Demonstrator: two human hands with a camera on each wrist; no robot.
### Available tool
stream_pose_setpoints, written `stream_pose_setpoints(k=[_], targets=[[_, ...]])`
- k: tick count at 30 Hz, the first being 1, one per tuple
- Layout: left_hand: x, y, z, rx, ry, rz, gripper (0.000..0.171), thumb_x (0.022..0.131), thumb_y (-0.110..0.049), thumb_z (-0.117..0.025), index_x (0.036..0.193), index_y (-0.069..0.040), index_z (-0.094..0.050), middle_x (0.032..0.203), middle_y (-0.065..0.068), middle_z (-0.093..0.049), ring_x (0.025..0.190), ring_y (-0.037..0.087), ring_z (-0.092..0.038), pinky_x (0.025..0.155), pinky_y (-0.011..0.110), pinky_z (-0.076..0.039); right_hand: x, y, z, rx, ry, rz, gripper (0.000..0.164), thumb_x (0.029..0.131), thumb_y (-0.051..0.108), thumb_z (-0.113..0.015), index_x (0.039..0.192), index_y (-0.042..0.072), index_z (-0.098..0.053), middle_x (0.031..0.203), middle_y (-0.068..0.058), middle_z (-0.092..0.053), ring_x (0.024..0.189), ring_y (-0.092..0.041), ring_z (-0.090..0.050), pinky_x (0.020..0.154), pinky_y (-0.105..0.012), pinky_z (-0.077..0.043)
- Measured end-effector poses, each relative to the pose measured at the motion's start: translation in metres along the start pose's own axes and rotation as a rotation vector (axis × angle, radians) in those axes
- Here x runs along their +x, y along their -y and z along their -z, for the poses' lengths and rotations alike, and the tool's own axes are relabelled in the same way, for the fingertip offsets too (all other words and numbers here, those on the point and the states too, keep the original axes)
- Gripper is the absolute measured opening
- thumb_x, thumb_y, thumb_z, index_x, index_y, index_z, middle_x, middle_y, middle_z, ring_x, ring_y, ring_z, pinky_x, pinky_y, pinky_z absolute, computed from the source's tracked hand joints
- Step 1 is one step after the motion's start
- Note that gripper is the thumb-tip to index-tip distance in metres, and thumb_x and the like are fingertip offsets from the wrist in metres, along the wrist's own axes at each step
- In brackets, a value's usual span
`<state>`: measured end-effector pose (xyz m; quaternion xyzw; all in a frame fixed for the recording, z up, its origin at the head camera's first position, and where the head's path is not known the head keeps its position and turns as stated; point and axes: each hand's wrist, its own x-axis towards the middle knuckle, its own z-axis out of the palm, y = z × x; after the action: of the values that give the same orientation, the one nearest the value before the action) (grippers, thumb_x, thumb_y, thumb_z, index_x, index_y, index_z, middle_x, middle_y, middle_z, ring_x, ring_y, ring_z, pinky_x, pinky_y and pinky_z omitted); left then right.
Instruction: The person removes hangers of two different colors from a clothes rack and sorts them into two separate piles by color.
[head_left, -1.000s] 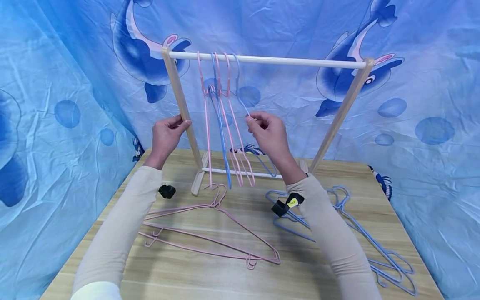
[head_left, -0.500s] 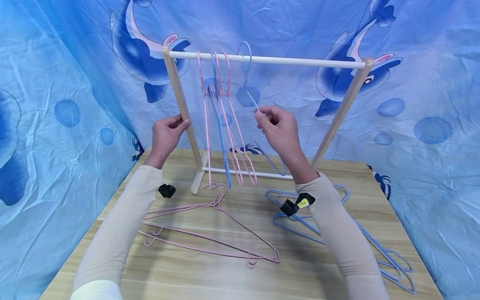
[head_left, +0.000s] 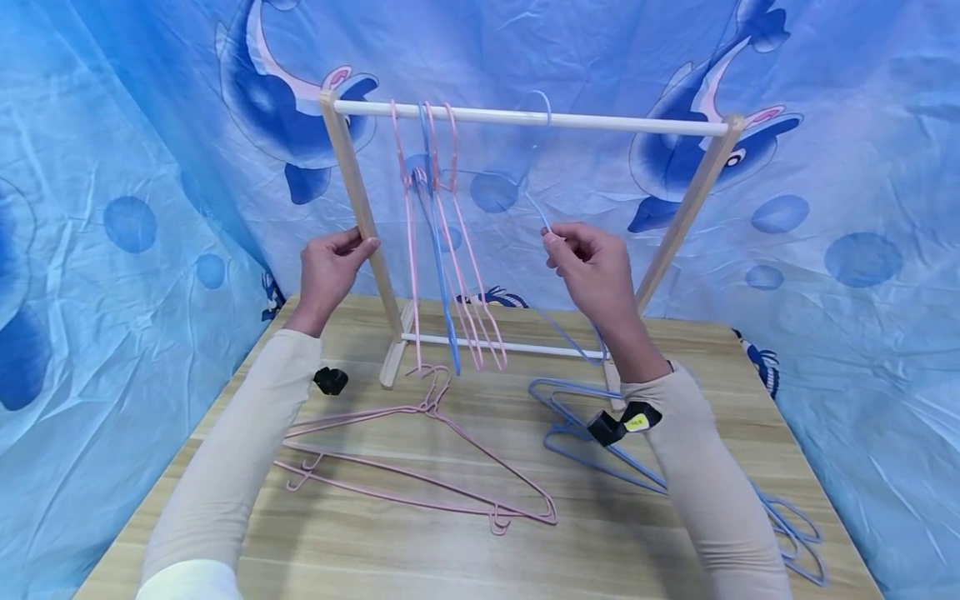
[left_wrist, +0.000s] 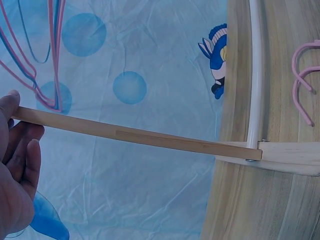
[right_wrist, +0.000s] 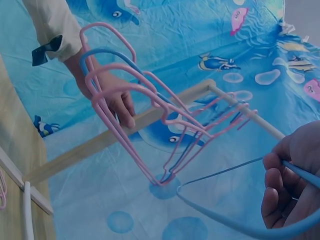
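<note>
My left hand point(head_left: 330, 271) pinches the left wooden post point(head_left: 360, 187) of a small garment rack between thumb and fingers. In the left wrist view, that post point(left_wrist: 135, 134) runs from the fingertips to its foot. A light blue clothes hanger point(head_left: 537, 204) is pinched along its sloping shoulder by my right hand point(head_left: 596, 262). Its hook loops over the white top rail point(head_left: 637, 125), near the rail's middle. Further left, several pink hangers point(head_left: 412, 267) and one blue hanger point(head_left: 442, 275) hang from the rail. The right wrist view shows the held hanger point(right_wrist: 225, 220) close up.
Overlapping pink hangers point(head_left: 480, 450) lie at the front of the wooden table point(head_left: 420, 558). Blue hangers point(head_left: 600, 467) lie to the right, partly under my right forearm. A lower white bar point(head_left: 510, 346) joins the rack's feet. Behind hangs a blue dolphin-print cloth point(head_left: 847, 125).
My right hand has moved right, carrying the blue hanger away from the hanging group. Its hook rose above the rail midway and now sits lower over it. My left hand has stayed on the post.
</note>
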<state>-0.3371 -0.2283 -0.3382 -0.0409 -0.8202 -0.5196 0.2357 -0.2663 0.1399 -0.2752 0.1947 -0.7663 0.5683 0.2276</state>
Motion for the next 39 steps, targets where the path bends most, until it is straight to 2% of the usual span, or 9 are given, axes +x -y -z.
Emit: stream_pose_setpoints(k=[7, 13, 21, 27, 32, 35, 39], targets=[[-0.001, -0.001, 0.000, 0.010, -0.002, 0.015, 0.048, 0.094, -0.045, -0.073, 0.132, -0.016, -0.070, 0.120, 0.014, -0.074, 0.104, 0.016, -0.073, 0.090, 0.030, -0.058, 0.001, 0.005, 0.009, -0.014, -0.022, 0.015, 0.023, 0.102, 0.020, -0.067, 0.110, 0.002, -0.078, 0.076, -0.001, -0.065, 0.070, -0.016, -0.060, 0.062, -0.023, -0.048], [0.000, -0.001, -0.001, 0.005, -0.005, 0.002, 0.048, 0.094, -0.043, -0.073, 0.132, -0.015, -0.070, 0.119, 0.015, -0.074, 0.104, 0.015, -0.073, 0.089, 0.028, -0.058, 0.002, 0.009, 0.015, -0.014, -0.039, 0.034, 0.024, 0.101, 0.020, -0.067, 0.111, 0.001, -0.078, 0.075, 0.004, -0.065, 0.069, -0.018, -0.060, 0.060, -0.023, -0.046], [0.001, 0.000, -0.001, 0.006, -0.008, -0.010, 0.047, 0.094, -0.041, -0.073, 0.132, -0.013, -0.070, 0.119, 0.015, -0.074, 0.104, 0.015, -0.073, 0.089, 0.027, -0.058, -0.004, 0.009, 0.025, 0.014, -0.043, 0.085, 0.022, 0.101, 0.014, -0.066, 0.110, -0.001, -0.078, 0.073, 0.009, -0.066, 0.064, -0.012, -0.059, 0.056, -0.022, -0.044], [0.000, 0.000, -0.001, 0.004, -0.008, -0.019, 0.046, 0.095, -0.039, -0.073, 0.131, -0.012, -0.070, 0.119, 0.016, -0.074, 0.103, 0.014, -0.073, 0.087, 0.025, -0.058, -0.016, 0.008, 0.038, -0.039, -0.035, 0.123, 0.020, 0.101, 0.011, -0.066, 0.110, -0.002, -0.078, 0.075, 0.010, -0.068, 0.065, -0.011, -0.060, 0.053, -0.021, -0.043], [0.000, -0.001, -0.001, -0.002, -0.008, -0.017, 0.046, 0.095, -0.040, -0.073, 0.131, -0.012, -0.070, 0.119, 0.016, -0.074, 0.103, 0.014, -0.073, 0.087, 0.025, -0.058, -0.028, 0.003, 0.052, -0.100, -0.022, 0.160, 0.019, 0.100, 0.007, -0.066, 0.111, -0.002, -0.077, 0.083, 0.020, -0.069, 0.067, -0.010, -0.063, 0.056, -0.018, -0.045], [0.000, -0.001, -0.001, -0.002, -0.004, -0.013, 0.047, 0.094, -0.041, -0.073, 0.131, -0.013, -0.070, 0.119, 0.015, -0.074, 0.103, 0.013, -0.073, 0.087, 0.025, -0.058, -0.036, -0.002, 0.063, -0.133, -0.012, 0.147, 0.019, 0.100, 0.007, -0.066, 0.112, -0.001, -0.077, 0.086, 0.022, -0.070, 0.068, -0.006, -0.063, 0.057, -0.017, -0.046], [0.000, 0.000, 0.000, -0.006, -0.001, -0.005, 0.047, 0.094, -0.043, -0.073, 0.131, -0.015, -0.070, 0.119, 0.015, -0.074, 0.102, 0.012, -0.073, 0.087, 0.025, -0.058, -0.047, -0.008, 0.076, -0.159, 0.008, 0.128, 0.018, 0.100, 0.005, -0.065, 0.112, -0.001, -0.078, 0.084, 0.019, -0.071, 0.069, -0.005, -0.063, 0.058, -0.015, -0.047]])
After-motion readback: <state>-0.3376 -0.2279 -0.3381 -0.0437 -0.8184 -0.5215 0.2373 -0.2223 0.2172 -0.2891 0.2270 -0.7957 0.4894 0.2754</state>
